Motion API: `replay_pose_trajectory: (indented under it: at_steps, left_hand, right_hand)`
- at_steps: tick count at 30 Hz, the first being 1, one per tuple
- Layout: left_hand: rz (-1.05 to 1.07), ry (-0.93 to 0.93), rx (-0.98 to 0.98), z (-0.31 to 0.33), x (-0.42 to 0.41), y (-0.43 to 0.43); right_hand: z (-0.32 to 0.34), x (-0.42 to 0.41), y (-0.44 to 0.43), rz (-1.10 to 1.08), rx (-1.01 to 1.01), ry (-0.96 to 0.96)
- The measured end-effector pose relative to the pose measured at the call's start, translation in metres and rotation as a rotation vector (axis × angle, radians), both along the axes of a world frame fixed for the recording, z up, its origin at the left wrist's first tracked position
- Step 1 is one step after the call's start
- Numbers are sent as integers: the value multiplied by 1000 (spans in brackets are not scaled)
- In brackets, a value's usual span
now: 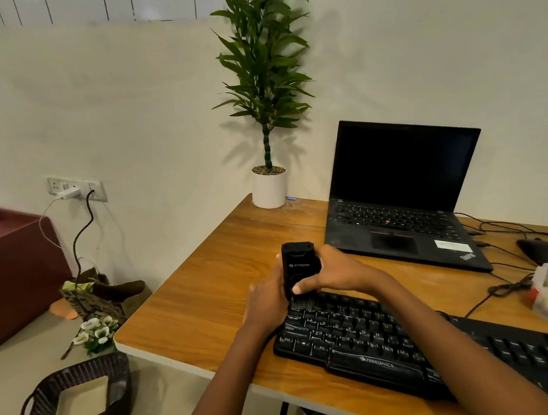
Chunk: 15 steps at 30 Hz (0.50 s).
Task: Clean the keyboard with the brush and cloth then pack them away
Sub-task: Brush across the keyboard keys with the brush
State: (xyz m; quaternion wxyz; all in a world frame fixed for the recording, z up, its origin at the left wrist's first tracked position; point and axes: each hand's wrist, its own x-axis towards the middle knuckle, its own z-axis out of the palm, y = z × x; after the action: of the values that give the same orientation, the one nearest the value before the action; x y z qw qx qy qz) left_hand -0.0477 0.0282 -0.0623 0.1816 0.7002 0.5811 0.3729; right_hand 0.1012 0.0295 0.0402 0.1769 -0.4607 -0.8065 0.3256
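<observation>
The brush (pixel 299 266) is gripped by the left hand (pixel 268 299) and right hand (pixel 337 270) at the far-left corner of the keyboard (pixel 368 340); excess downward force could drive debris deeper.

Single wide-angle view from the person's head, which faced forward and down over the desk (pixel 206 284); the keyboard (pixel 350 336) lay near, the wall (pixel 115 106) beyond.

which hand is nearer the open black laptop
Right. The right hand holds the black brush close beside the open black laptop; the left hand holds the brush's other side, farther off.
</observation>
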Motion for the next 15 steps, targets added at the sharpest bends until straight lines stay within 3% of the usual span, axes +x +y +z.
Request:
replay_pose_trajectory:
  at_steps: [11, 15]
  left_hand:
    - [4, 24, -9, -2, 0, 1]
    - [-1, 11, -5, -5, 0, 3]
  right_hand:
    - [-16, 4, -7, -79, 139, 93]
    - [-14, 4, -7, -33, 53, 116]
